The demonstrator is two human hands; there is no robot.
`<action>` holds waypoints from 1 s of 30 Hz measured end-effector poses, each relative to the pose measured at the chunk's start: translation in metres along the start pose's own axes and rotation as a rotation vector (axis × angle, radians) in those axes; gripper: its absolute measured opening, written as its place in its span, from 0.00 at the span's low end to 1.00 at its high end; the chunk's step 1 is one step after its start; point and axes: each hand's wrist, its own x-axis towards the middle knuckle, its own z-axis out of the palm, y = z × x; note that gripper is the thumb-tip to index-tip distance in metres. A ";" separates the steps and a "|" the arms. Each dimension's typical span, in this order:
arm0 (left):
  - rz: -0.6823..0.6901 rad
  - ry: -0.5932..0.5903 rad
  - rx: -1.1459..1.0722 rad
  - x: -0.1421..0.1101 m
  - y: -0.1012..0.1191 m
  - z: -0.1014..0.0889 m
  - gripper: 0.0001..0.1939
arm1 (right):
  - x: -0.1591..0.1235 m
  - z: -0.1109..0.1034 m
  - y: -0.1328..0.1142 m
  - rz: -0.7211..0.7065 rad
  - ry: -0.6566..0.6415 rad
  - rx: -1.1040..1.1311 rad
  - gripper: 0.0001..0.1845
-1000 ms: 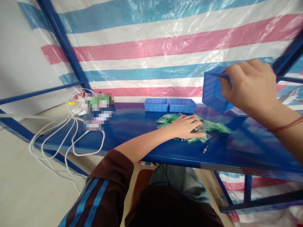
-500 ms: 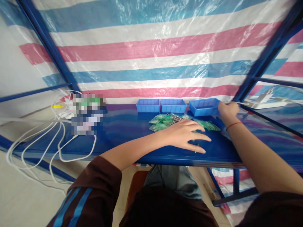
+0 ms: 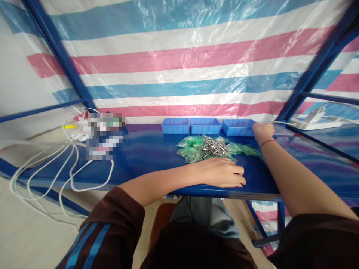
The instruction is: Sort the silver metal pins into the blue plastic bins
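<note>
At the right end of the bin row, my right hand (image 3: 263, 131) is closed on the right side of a blue plastic bin (image 3: 238, 130). My left hand (image 3: 227, 172) is low over the table near its front edge, fingers curled downward; whatever may be under them is hidden. Just beyond it lies a heap of small shiny metal pins or screws (image 3: 215, 147), too fine to tell exactly. Green-tinted plastic packets (image 3: 192, 142) lie under and around the heap, with more packets (image 3: 246, 149) to its right.
Two more blue bins, one in the middle (image 3: 205, 126) and one at the left (image 3: 175, 126), stand along the back. White cables (image 3: 73, 168) loop over the table's left end beside a blurred-out patch. A blue frame post (image 3: 314, 63) and a power strip (image 3: 319, 123) are at the right.
The right-hand bin has slid left and straightened, close to the middle bin, with my right hand moving along. My left hand has drawn nearer the front edge and its spread fingers have curled.
</note>
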 end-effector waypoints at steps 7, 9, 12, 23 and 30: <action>-0.080 -0.009 -0.169 -0.003 -0.003 0.001 0.16 | -0.003 0.000 -0.017 0.379 -0.061 0.116 0.26; -0.090 0.028 -0.214 -0.003 -0.003 0.003 0.15 | -0.002 0.002 -0.018 0.395 -0.057 0.146 0.26; -0.099 0.091 -0.293 -0.003 -0.003 0.004 0.13 | -0.002 0.004 -0.019 0.406 -0.056 0.185 0.26; -0.418 0.215 -0.072 -0.011 -0.042 0.000 0.18 | -0.016 -0.013 -0.039 0.375 0.076 0.314 0.29; -0.692 0.191 -0.048 -0.031 -0.069 0.010 0.14 | -0.084 -0.036 -0.056 -0.555 -0.291 0.487 0.20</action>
